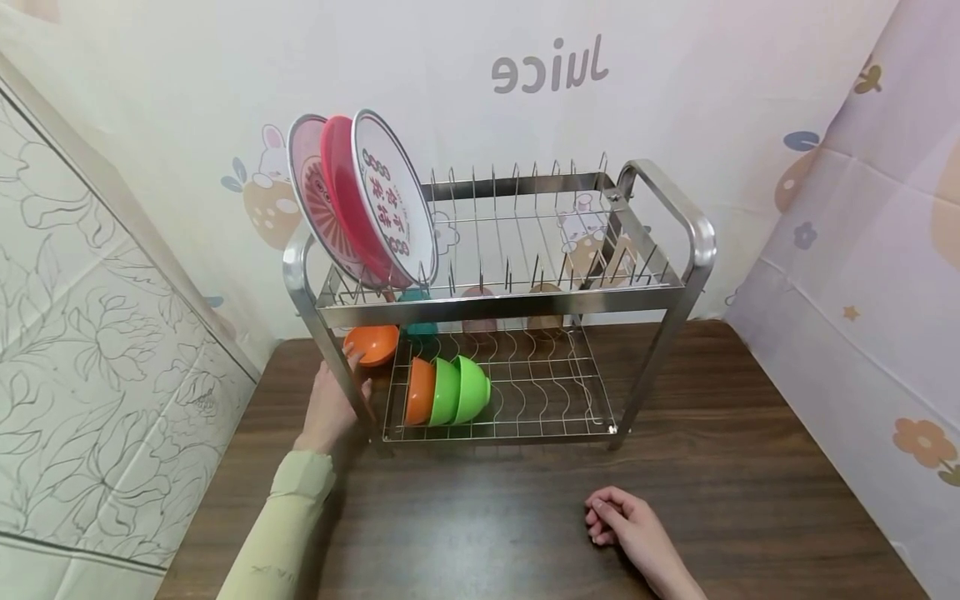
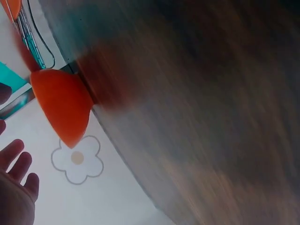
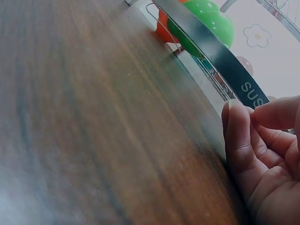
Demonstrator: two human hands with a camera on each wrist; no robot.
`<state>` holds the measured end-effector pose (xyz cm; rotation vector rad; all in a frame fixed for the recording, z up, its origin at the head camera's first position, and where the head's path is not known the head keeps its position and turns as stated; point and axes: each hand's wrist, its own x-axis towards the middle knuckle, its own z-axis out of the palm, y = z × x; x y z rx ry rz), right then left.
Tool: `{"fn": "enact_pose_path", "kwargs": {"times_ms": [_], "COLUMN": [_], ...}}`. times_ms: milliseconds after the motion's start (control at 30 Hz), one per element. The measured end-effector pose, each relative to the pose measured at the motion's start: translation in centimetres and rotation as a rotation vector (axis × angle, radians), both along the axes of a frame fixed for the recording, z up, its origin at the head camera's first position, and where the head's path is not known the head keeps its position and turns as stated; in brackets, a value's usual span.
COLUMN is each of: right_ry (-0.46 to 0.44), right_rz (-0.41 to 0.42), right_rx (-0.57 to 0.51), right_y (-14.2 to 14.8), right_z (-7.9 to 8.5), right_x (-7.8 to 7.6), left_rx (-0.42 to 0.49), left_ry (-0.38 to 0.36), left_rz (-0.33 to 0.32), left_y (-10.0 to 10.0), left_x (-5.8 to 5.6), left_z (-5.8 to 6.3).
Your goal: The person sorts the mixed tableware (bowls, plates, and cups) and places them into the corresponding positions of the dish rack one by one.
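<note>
My left hand (image 1: 333, 400) reaches past the rack's front left leg, beside an orange bowl (image 1: 372, 344) at the rack's left side. In the left wrist view its fingers (image 2: 21, 166) are spread, with a gap between them and the bowl (image 2: 63, 105). My right hand (image 1: 626, 529) rests on the table in front of the rack, fingers loosely curled and holding nothing. On the lower tier, another orange bowl (image 1: 419, 392) and two green bowls (image 1: 471, 390) stand on edge, nested in a row.
The two-tier metal dish rack (image 1: 495, 308) stands at the back of the wooden table (image 1: 480, 517). Three plates (image 1: 397, 200) lean upright at the upper tier's left. Teal (image 1: 418, 312), pink (image 1: 480, 310) and amber cups (image 1: 545, 312) stand behind, along the lower tier.
</note>
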<state>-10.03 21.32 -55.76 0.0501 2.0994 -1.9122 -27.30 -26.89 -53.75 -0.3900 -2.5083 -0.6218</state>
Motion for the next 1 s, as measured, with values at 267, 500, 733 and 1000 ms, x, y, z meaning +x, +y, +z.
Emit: {"fn": "enact_pose_path", "kwargs": {"times_ms": [267,500,733,1000], "right_ry": [-0.005,-0.003,-0.002,0.009], "right_rz": [0.002,-0.01,-0.004,-0.001], "right_rx": [-0.01,-0.015,-0.027,-0.024], "right_y": [0.0,0.0,0.1,0.1], "right_z": [-0.1,-0.2,-0.2,-0.1], "right_x": [0.1,0.0,0.0,0.1], "left_rx": [0.019,-0.062,-0.102,-0.09], "left_ry": [0.05,-0.021,-0.133,-0.125], "left_rz": [-0.071,-0.063,-0.052,-0.022], "left_y": [0.5,0.7,0.7,1.1], "left_x": [-1.2,-2.4,-2.6,-2.6], "left_z": [-0.5,-1.0,-1.2,-1.0]}}
